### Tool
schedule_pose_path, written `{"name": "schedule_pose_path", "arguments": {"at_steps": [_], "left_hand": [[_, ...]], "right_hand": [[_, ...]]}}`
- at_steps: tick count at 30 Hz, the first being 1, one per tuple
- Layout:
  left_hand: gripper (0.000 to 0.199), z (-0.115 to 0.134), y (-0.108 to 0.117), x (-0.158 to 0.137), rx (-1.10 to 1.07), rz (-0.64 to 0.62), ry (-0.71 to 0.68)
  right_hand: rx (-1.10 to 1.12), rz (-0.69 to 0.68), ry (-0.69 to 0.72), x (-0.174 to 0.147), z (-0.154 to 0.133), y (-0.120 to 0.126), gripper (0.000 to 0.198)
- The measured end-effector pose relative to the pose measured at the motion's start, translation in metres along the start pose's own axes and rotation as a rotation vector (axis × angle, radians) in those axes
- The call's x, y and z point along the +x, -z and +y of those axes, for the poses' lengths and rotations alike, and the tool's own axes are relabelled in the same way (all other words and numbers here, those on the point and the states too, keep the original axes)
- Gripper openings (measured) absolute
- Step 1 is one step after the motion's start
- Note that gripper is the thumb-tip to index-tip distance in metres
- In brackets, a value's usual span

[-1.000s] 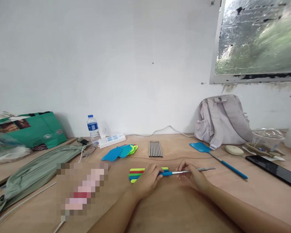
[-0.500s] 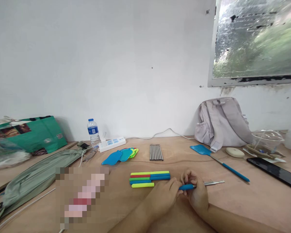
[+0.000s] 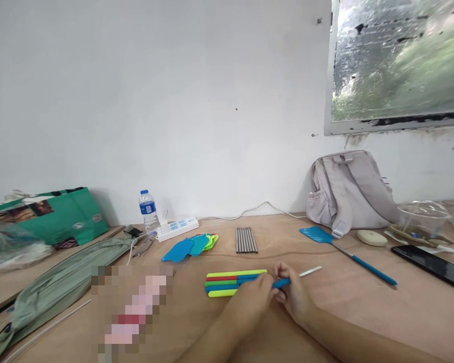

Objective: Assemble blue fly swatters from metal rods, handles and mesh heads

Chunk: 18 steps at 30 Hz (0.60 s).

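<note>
My left hand [image 3: 254, 295] is closed on a blue tube-shaped handle [image 3: 281, 283], most of which its fingers hide. Around the handle's other end curl the fingers of my right hand [image 3: 297, 297], where a thin metal rod [image 3: 310, 271] sticks out to the right, tilted slightly up. Whether the rod sits inside the handle is hidden by the fingers. Just behind my left hand lie several coloured handles [image 3: 221, 278] in yellow, red, green and blue. Farther back is a row of metal rods [image 3: 246, 240]. An assembled blue fly swatter [image 3: 374, 269] rests at the right.
Blue, green and yellow swatter heads [image 3: 178, 249] lie in a pile left of the rods. Behind them stand a power strip [image 3: 177, 228] and a water bottle [image 3: 148, 209]. A backpack [image 3: 353, 194], a black phone [image 3: 433, 267] and a plastic bowl [image 3: 423, 219] are at the right.
Both hands have shifted slightly left, the left one now covering part of the coloured handles. The rod tilts up more, and less of it shows past my right hand.
</note>
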<state>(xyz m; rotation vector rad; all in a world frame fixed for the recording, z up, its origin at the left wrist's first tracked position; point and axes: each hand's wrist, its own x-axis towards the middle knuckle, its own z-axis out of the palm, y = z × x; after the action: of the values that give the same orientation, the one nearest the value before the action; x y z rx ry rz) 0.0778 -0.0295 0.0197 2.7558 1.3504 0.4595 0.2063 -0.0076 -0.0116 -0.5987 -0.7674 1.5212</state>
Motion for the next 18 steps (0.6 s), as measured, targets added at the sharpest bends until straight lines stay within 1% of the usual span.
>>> {"name": "schedule_pose_path", "arguments": {"at_steps": [1, 3, 5, 7, 9, 11, 13, 16, 18], "left_hand": [[0.020, -0.006, 0.002, 0.000, -0.048, 0.002, 0.065], [0.021, -0.017, 0.007, -0.002, -0.139, 0.034, 0.124], [0.022, -0.026, 0.011, -0.005, -0.206, 0.089, 0.119], [0.021, -0.029, 0.013, -0.008, -0.236, 0.138, 0.088], [0.019, -0.028, 0.013, -0.008, -0.231, 0.154, 0.063], [0.017, -0.022, 0.009, -0.006, -0.215, 0.142, 0.046], [0.017, -0.015, 0.004, -0.002, -0.203, 0.127, 0.031], [0.015, -0.006, -0.001, 0.001, -0.181, 0.114, -0.018], [0.013, -0.001, -0.003, 0.002, -0.155, 0.097, -0.058]], "right_hand": [[0.029, 0.010, -0.040, 0.006, -0.002, 0.000, 0.016], [0.099, 0.047, -0.029, 0.014, -0.008, 0.004, 0.018], [0.130, 0.072, 0.010, 0.019, -0.013, 0.011, 0.021], [0.111, 0.077, 0.025, 0.022, -0.013, 0.018, 0.028], [0.081, 0.081, 0.048, 0.023, -0.008, 0.024, 0.033], [0.068, 0.109, 0.086, 0.025, 0.000, 0.027, 0.035], [0.073, 0.172, 0.116, 0.026, 0.006, 0.028, 0.034], [0.088, 0.275, 0.122, 0.026, 0.012, 0.027, 0.028], [0.089, 0.302, 0.120, 0.027, 0.014, 0.027, 0.025]]}}
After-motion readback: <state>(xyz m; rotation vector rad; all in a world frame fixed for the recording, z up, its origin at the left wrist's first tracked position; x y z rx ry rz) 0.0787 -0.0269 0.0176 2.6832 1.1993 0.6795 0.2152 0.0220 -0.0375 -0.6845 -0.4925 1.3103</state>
